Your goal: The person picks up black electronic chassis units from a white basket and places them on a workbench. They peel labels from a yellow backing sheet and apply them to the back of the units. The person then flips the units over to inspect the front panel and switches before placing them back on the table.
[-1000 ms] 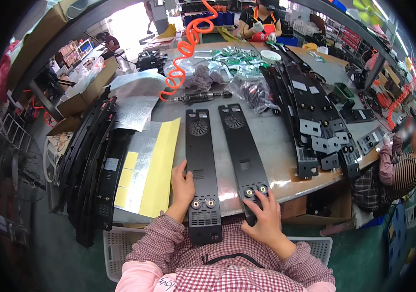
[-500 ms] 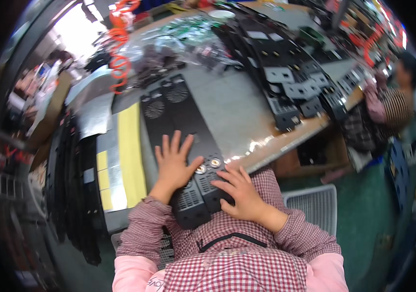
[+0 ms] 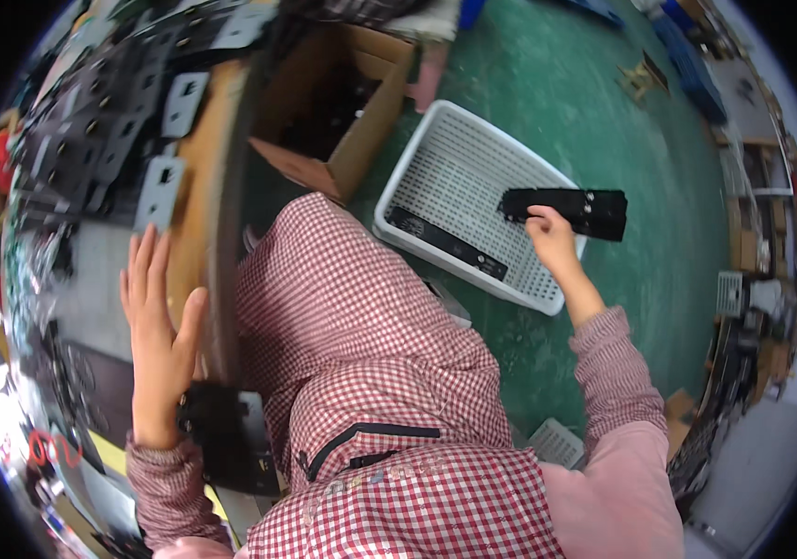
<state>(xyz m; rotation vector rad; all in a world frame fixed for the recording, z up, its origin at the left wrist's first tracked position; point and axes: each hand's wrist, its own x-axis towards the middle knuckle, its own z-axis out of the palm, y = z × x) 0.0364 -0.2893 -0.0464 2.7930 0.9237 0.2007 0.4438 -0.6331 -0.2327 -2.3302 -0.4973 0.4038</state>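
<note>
"What's different?"
"The view has swung right along the workbench [image 3: 201,191], showing the pale plastic crate [image 3: 464,168]. A black panel [image 3: 596,212] is now held out over the crate's right rim."
"The hands?"
"Half a second ago both were at the bench. The right hand [image 3: 555,240] now pinches that panel's edge; the left hand [image 3: 158,335] holds nothing, fingers straight, thumb apart."
"Any writing?"
"Faded lettering on the apron [image 3: 389,480], too blurred to read."

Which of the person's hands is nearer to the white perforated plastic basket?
Right: the right hand, over the basket, holds a long black panel; the left hand is farther left, above the wood-edged table.
</note>
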